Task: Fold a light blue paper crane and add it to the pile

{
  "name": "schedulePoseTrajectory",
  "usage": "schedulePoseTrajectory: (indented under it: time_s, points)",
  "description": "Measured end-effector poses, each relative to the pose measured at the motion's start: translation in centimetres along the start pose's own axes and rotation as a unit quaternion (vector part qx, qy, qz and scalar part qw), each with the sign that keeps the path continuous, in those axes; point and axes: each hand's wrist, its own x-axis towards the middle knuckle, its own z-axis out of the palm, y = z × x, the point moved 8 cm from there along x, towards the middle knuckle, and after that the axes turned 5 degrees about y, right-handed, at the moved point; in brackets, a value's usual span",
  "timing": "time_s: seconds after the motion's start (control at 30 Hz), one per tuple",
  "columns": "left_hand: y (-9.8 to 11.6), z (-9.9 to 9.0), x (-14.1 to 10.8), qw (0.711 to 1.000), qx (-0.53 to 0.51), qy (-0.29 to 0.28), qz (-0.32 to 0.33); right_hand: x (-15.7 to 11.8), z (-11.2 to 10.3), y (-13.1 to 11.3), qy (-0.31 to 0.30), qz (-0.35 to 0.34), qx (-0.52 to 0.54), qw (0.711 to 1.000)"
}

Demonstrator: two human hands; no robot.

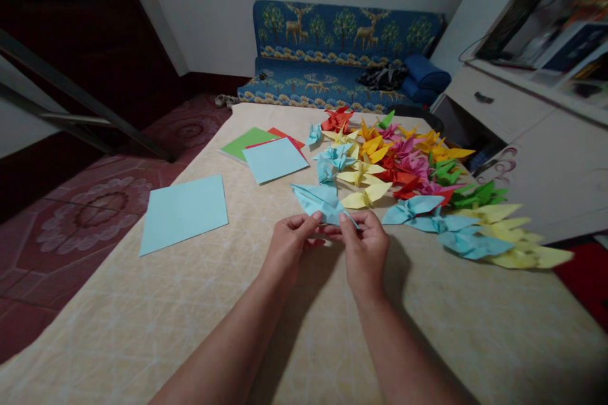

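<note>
Between my two hands is a partly folded piece of light blue origami paper (319,199), held just above the table with creases and a long pointed end toward the upper left. My left hand (295,234) pinches its near left edge, thumb on top and fingers beneath. With the thumb pressed on the paper, my right hand (363,237) grips the near right corner. Just beyond and to the right lie many folded paper cranes, among them a pale yellow crane (365,196) and a light blue crane (412,207).
A light blue square sheet (185,212) lies at the left of the cloth-covered table (199,316). Farther back is another blue sheet (276,160) over red and green paper (247,141). Behind stand a patterned sofa (327,57) and, rightward, a white cabinet (546,145).
</note>
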Motion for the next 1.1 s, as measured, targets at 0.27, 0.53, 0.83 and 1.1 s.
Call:
schedulePoseTrajectory:
  time_s: [0.27,0.53,0.83,1.1]
  points:
    - [0.3,0.0,-0.1,1.000,-0.019,-0.008,0.002,-0.1,0.2,0.5,-0.001,0.034,0.029,0.999]
    - [1.4,0.1,-0.4,0.997,0.028,0.025,0.070,0.0,-0.6,2.9,0.035,0.199,0.126,0.971]
    - [2.6,-0.5,-0.3,0.984,0.050,0.078,0.149,-0.4,-0.8,4.2,0.046,0.295,0.131,0.945]
    - [4.0,-0.2,-1.3,0.962,0.144,0.092,0.213,-0.4,-0.5,3.3,0.027,0.251,0.087,0.964]
